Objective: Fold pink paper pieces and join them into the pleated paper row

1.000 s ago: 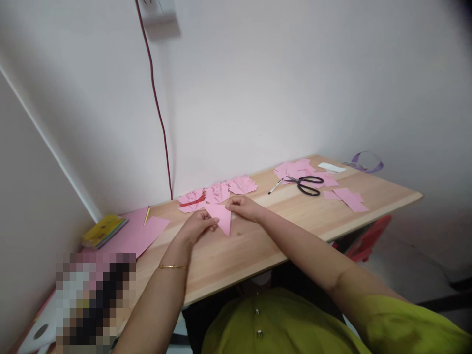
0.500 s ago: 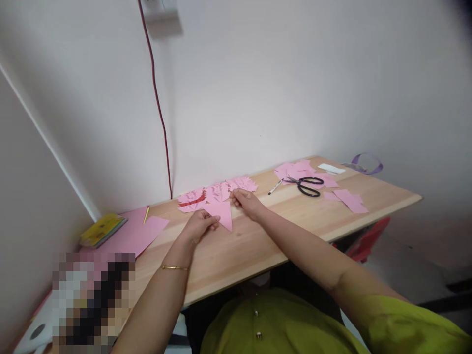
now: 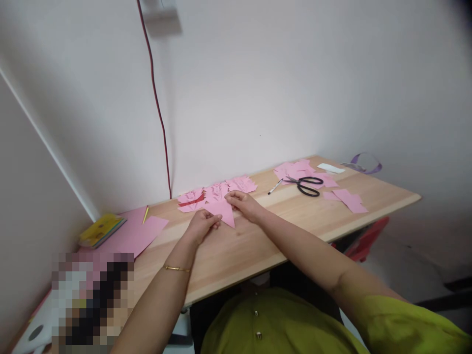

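Observation:
Between my two hands is a folded piece of pink paper (image 3: 223,214), roughly triangular, with one point facing down and toward me. My left hand (image 3: 204,224) pinches its left side between thumb and fingers. At its upper right corner, the fingertips of my right hand (image 3: 242,204) are closed on it. Just behind the paper, several cut pink paper pieces (image 3: 241,184) with jagged edges lie in a row along the wall, and a red strip (image 3: 191,202) shows among those on the left.
Black-handled scissors (image 3: 304,186) and a pen (image 3: 275,187) lie to the right, by pink scraps (image 3: 295,170). More pink strips (image 3: 350,200) and a white piece (image 3: 331,168) lie farther right. Large pink sheets (image 3: 127,233), a yellow pencil (image 3: 146,215) and a yellow pad (image 3: 103,229) occupy the left.
My right hand has shifted slightly left along the paper's top corner. The triangular paper has turned a little, its lower point moving slightly right and up. My left hand keeps its pinch.

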The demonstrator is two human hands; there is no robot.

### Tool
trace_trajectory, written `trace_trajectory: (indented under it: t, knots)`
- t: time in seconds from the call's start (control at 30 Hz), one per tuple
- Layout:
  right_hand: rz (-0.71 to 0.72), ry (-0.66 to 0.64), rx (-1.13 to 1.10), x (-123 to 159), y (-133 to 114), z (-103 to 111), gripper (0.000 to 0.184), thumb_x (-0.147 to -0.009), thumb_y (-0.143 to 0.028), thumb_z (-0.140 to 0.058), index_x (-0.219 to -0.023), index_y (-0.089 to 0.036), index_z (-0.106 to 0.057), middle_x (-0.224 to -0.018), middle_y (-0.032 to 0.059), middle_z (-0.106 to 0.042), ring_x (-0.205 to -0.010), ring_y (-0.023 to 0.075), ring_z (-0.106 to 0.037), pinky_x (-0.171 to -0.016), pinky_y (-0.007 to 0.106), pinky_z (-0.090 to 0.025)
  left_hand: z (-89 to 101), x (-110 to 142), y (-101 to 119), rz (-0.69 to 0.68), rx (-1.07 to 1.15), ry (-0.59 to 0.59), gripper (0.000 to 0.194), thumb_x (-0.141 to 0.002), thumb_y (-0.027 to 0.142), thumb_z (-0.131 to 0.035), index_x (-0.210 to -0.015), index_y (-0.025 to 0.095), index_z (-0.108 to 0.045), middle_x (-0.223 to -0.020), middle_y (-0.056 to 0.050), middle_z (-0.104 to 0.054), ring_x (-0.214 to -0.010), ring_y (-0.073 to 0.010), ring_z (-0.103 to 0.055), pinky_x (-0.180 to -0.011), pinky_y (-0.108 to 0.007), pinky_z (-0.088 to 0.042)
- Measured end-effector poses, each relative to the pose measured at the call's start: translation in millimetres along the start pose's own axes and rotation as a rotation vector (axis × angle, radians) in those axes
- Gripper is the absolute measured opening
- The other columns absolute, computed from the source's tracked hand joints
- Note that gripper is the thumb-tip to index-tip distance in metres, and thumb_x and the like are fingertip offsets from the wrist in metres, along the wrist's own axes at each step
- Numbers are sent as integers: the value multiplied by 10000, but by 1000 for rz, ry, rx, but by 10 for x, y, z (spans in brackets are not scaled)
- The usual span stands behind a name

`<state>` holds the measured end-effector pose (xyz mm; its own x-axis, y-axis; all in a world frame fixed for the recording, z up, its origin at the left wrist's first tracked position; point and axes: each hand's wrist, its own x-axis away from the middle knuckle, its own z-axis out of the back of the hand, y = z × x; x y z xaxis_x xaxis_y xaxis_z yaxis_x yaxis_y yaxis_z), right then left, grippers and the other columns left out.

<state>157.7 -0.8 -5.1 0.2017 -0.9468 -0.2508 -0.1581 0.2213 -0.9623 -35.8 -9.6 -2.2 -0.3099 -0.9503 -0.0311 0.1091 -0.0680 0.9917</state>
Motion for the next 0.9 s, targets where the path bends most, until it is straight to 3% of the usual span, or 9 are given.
trace_trajectory:
  t: [0.2, 0.33, 0.57, 0.77, 0.9]
  knots:
    - [-28, -274, 60, 65, -31, -78, 400, -667, -436, -763, -901, -141, -631, -798, 12, -641, -783, 149, -574, -735, 272, -426, -44, -41, -37, 21, 141, 105, 351, -628, 423, -783, -541, 145, -587, -535, -31, -594, -530, -115, -515, -597, -269, -397]
    - [-27, -250, 64, 59, -17, -90, 406, -647, -435, -768, -895, -132, -662, -831, 35, -676, -815, 174, -595, -773, 305, -440, -65, -79, -73, 32, 220, 136, 336, -596, 395, -809, -595, 139, -591, -552, -19, -599, -552, -113, -534, -635, -274, -424]
    - [-53, -211, 71, 11, 52, -7, 394, -639, -391, -775, -922, -136, -675, -868, 34, -683, -814, 178, -599, -723, 282, -435, 62, -141, -24, -65, 344, 336, 359, -561, 350, -818, -601, 164, -513, -551, 37, -547, -535, -79, -509, -597, -236, -425]
    - [-78, -228, 22, -6, 75, -6, 446, -645, -397, -770, -989, -135, -662, -871, 33, -674, -770, 154, -575, -675, 254, -401, 100, -143, 23, -84, 418, 349, 344, -587, 349, -810, -629, 161, -525, -586, 27, -577, -561, -77, -528, -596, -222, -438]
    - [-18, -199, 131, -24, 60, 10, 374, -675, -409, -739, -908, -133, -645, -820, 15, -620, -764, 146, -527, -674, 256, -375, 97, -140, 24, -51, 437, 363, 347, -572, 340, -818, -648, 161, -530, -600, 35, -580, -562, -70, -532, -594, -213, -444]
